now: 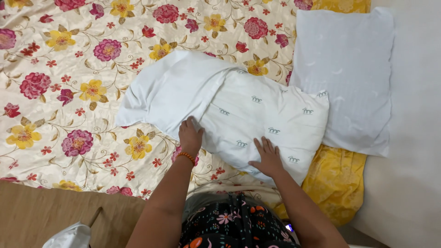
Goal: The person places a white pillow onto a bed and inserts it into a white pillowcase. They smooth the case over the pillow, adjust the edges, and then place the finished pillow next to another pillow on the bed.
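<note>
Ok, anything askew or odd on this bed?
The white pillowcase is only partway on the pillow: its loose end lies bunched to one side, and the pillow sits crooked. The left hand is at the case's edge; the right hand lies on the pillow.

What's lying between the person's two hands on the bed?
In the head view, only the patterned pillow lies between the left hand and the right hand; its white pillowcase edge ends at the left hand.
</note>
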